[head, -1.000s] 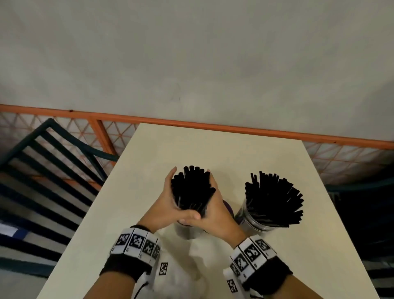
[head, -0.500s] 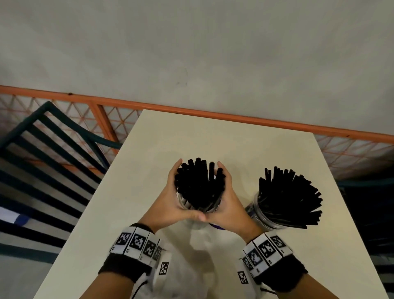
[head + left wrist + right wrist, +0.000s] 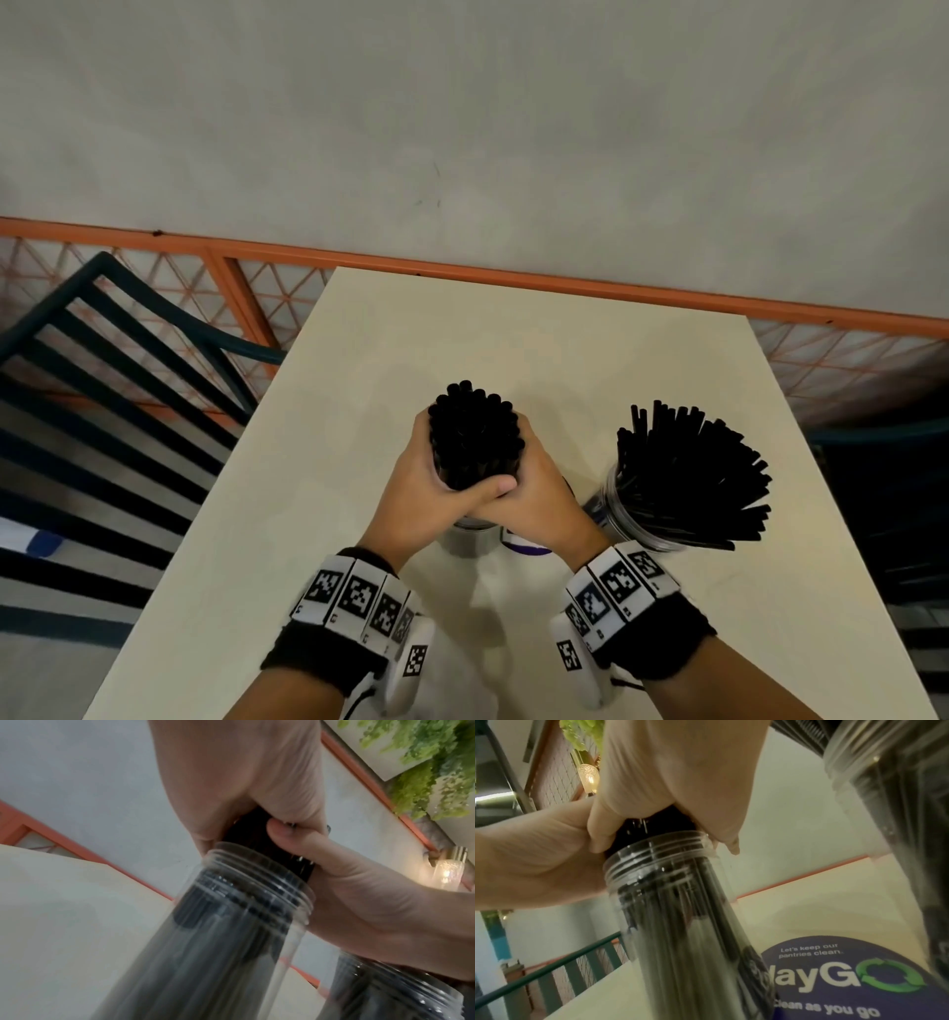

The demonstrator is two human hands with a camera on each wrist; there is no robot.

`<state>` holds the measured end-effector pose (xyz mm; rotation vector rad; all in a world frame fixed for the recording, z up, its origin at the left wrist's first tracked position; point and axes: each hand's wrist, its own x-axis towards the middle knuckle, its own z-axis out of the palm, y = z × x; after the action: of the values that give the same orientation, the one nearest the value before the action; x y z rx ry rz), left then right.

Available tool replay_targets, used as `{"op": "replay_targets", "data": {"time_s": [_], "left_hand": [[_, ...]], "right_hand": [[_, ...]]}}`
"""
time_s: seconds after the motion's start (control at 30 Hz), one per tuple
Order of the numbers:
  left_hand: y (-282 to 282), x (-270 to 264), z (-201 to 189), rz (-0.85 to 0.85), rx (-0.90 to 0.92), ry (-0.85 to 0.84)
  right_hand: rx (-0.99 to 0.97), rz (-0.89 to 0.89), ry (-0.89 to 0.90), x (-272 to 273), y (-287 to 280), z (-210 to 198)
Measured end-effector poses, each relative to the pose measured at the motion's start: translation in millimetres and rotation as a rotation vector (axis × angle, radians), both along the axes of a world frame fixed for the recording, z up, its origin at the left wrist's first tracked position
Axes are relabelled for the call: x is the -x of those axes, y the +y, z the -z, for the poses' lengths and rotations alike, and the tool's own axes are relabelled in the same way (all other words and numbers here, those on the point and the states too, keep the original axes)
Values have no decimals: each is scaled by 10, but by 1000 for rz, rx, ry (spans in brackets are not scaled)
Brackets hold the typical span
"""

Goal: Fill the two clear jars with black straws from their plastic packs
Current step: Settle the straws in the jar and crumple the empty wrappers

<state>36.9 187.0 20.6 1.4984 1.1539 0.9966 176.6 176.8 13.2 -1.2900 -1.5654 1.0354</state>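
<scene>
Cream table (image 3: 328,462), bearing 2 clear jars. Right jar (image 3: 624,519) fanned full of black straws (image 3: 688,462). Left jar (image 3: 231,923) under a straw bundle (image 3: 475,437), clasped by left hand (image 3: 426,493) and right hand (image 3: 539,498), fingers wrapped around it.

hands (image 3: 464,493) closed tighter — straws (image 3: 475,434) bunched, seemingly raised

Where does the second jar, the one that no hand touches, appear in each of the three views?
Head view: the untouched jar stands right of centre, beside the right hand, its straws fanned out.
Left wrist view: bottom right corner, only its threaded top.
Right wrist view: top right, blurred.
Shared landmark: the held jar, straws gripped above its rim.
</scene>
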Motion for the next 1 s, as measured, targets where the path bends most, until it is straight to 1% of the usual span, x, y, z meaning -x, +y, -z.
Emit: {"op": "replay_targets", "data": {"time_s": [0.17,0.23,0.3,0.37,0.43,0.5,0.53,0.63,0.73,0.83,0.9,1.0], "left_hand": [[-24,-10,7,-12,12,-30],[-32,12,-9,24,40,-27],[-39,94,-14,86,69,-16],[-43,231,-6,112,97,83],[-86,406,-38,122,137,195],[-187,583,-99,172,151,301],[-263,670,-143,200,143,349],[-547,944,-222,221,86,458],[-888,1176,-237,180,29,567],[-1262,1315,-191,160,-20,643],[-1492,1382,-106,185,-29,673],[-1764,1444,128,286,12,741]], "right_hand": [[29,9,38,28,19,28],[71,14,54,1,38,144],[140,39,1,-79,-3,269],[194,53,-63,-182,-79,379],[245,70,-56,-257,-260,374],[317,104,-28,-305,-516,333],[330,110,-47,-326,-660,331],[277,92,-248,-298,-1061,297],[145,-15,-442,-110,-1416,228],[-61,-190,-514,174,-1701,157],[-118,-346,-580,348,-1815,166],[-135,-554,-801,442,-1893,368]]}}
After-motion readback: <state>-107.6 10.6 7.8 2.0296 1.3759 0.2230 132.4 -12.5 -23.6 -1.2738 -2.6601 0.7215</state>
